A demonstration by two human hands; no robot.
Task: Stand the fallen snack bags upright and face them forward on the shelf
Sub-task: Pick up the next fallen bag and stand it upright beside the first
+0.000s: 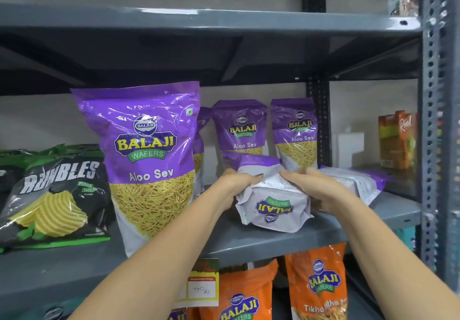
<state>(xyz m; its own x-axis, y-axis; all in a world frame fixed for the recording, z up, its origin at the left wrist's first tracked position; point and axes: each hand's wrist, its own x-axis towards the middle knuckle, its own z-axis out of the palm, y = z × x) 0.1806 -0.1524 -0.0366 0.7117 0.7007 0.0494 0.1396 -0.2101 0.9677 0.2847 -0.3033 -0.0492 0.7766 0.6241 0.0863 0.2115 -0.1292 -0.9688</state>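
Note:
A fallen purple-and-white Balaji Aloo Sev bag (272, 207) lies on the grey shelf (261, 245), its logo upside down toward me. My left hand (236, 184) grips its left side and my right hand (313, 187) grips its right side. Another fallen bag (356, 182) lies flat just right of it. A large Aloo Sev bag (151, 160) stands upright and faces forward at the front left. Two smaller ones (240, 128) (295, 130) stand upright at the back.
A black-and-green Rumbles chips bag (54, 195) leans at the far left. Juice cartons (398, 140) stand at the back right beside the perforated steel upright (433, 120). Orange Balaji bags (318, 285) and a price tag (201, 287) hang below the shelf edge.

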